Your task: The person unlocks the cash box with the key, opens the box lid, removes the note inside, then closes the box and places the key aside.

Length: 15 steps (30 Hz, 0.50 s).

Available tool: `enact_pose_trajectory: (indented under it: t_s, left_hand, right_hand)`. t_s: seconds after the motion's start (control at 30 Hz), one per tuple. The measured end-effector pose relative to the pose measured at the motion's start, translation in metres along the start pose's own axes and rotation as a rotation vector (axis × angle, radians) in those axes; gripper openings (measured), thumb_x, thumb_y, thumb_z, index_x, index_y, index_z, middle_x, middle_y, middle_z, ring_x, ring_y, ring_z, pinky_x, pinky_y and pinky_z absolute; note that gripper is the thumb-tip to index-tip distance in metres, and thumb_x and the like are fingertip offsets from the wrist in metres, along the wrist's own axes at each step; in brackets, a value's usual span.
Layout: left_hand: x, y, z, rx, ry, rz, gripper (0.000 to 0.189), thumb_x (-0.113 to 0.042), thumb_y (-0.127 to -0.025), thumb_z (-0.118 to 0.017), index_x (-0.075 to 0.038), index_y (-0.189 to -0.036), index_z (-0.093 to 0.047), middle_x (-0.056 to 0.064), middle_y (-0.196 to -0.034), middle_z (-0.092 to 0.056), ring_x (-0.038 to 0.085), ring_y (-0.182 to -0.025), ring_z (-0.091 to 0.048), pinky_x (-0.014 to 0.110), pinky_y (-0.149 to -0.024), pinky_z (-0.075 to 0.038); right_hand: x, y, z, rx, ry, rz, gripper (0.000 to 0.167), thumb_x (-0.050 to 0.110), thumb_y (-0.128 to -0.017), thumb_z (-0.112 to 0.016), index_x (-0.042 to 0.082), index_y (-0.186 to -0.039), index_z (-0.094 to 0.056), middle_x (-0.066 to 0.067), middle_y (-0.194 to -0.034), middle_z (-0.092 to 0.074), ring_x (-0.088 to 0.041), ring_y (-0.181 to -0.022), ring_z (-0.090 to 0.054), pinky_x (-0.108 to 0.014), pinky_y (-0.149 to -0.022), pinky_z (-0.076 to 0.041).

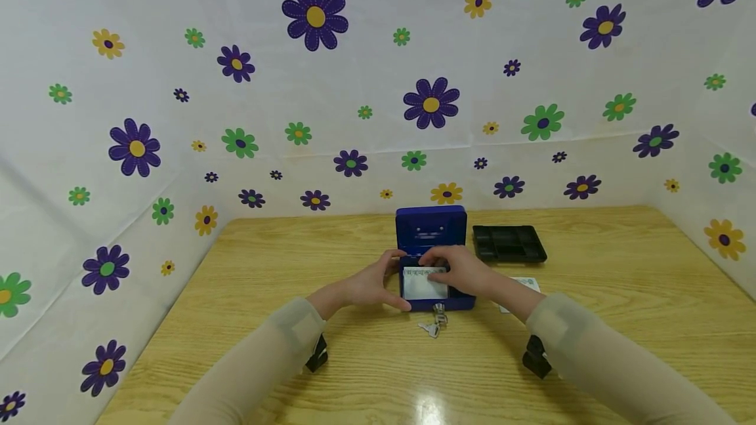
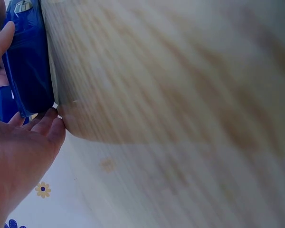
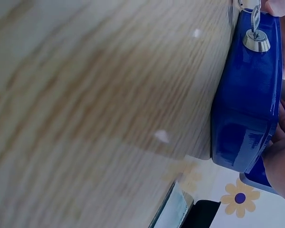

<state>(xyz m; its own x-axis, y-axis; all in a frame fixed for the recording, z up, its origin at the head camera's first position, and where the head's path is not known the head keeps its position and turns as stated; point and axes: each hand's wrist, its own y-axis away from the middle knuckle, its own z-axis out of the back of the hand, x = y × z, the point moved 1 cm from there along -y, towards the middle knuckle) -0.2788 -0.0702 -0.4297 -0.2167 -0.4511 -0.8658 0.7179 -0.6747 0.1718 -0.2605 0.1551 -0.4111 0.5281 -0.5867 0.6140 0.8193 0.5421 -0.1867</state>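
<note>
An open blue cash box (image 1: 463,303) stands on the table, its lid raised at the back, with pale banknotes (image 1: 424,287) lying inside. My left hand (image 1: 375,284) spans the box's left side, thumb at the near corner and fingers at the far one. In the left wrist view, fingertips of that hand (image 2: 31,142) meet the blue wall. My right hand (image 1: 457,267) reaches into the box, its thumb over the notes and curled fingers at their far edge. Keys (image 1: 434,328) hang from the front lock (image 3: 256,42).
A black compartment tray (image 1: 509,244) sits behind and right of the box. More banknotes (image 1: 527,283) lie on the table beside the right forearm, partly hidden by it. Flowered white cloth (image 1: 354,84) walls the back and sides of the wooden table (image 1: 283,261).
</note>
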Motion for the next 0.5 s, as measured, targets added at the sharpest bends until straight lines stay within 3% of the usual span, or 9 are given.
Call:
enact_pose_trajectory:
  t_s: [0.2, 0.5]
  left_hand:
    - [-0.0006, -0.0001, 0.0000, -0.001, -0.019, -0.009, 0.092, -0.016, -0.081, -0.081, -0.012, -0.148, -0.017, 0.016, -0.151, -0.031, 0.027, -0.139, -0.031, 0.042, -0.114, -0.022]
    - [-0.0010, -0.0003, -0.0001, -0.003, -0.023, -0.008, 0.093, -0.016, -0.082, -0.081, -0.012, -0.149, -0.017, 0.017, -0.152, -0.030, 0.028, -0.140, -0.030, 0.043, -0.114, -0.022]
  right_hand:
    - [0.0007, 0.0012, -0.0004, 0.013, 0.012, 0.000, 0.020, 0.006, -0.089, -0.070, 0.006, -0.109, -0.069, 0.001, -0.096, -0.067, -0.014, -0.086, -0.060, -0.033, -0.076, -0.051]
    - [0.0001, 0.0021, -0.0013, 0.001, 0.012, 0.007, 0.019, 0.006, -0.089, -0.070, 0.006, -0.109, -0.069, -0.001, -0.098, -0.068, -0.018, -0.092, -0.063, -0.038, -0.081, -0.053]
